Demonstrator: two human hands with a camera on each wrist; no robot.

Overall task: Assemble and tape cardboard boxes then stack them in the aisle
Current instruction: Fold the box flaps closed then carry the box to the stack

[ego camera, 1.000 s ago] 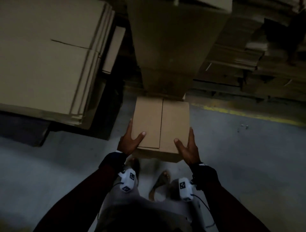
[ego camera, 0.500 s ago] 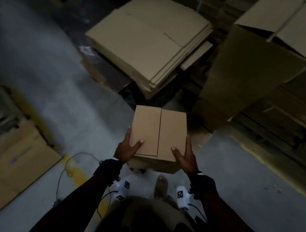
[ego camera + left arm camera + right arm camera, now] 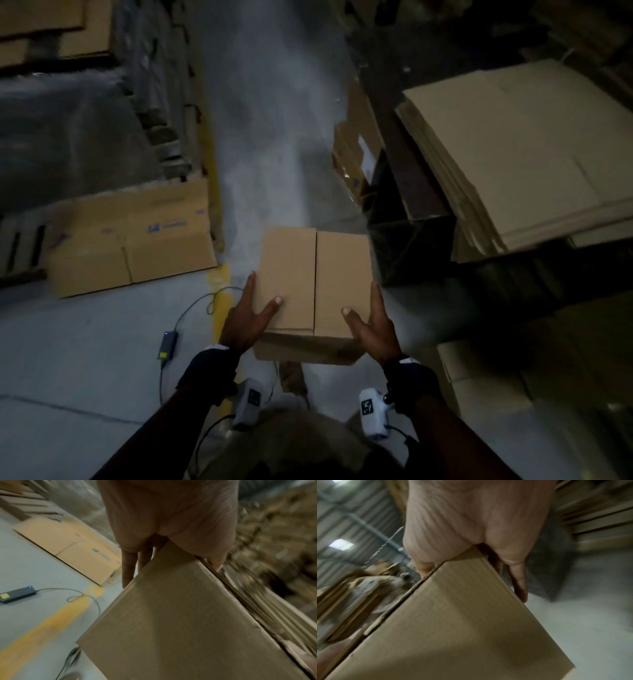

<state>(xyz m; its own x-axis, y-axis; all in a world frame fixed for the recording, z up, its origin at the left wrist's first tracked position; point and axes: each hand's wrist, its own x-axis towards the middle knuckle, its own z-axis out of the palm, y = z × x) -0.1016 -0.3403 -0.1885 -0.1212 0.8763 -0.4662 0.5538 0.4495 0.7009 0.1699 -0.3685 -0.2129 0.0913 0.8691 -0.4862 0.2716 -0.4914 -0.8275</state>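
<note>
A plain brown cardboard box (image 3: pixel 315 284) with its top flaps closed along a centre seam hangs in front of me, above the floor. No tape shows on the seam. My left hand (image 3: pixel 255 305) presses its left side with straight fingers, thumb lying on the top. My right hand (image 3: pixel 371 318) mirrors that on the right side. In the left wrist view the box (image 3: pixel 171 622) fills the lower frame under my left hand (image 3: pixel 163 520). The right wrist view shows the box (image 3: pixel 462 622) below my right hand (image 3: pixel 479 520).
The grey aisle floor (image 3: pixel 274 137) runs ahead. A stack of flattened cartons (image 3: pixel 513 154) lies at the right, with a dark open box (image 3: pixel 411 240) by it. A flattened printed carton (image 3: pixel 137 240) lies at the left. A power adapter (image 3: pixel 168 344) and a yellow floor line (image 3: pixel 219 308) lie at my feet.
I have turned left with the box still between both hands. The flattened stack moved from upper left to the right, and the aisle now lies ahead.
</note>
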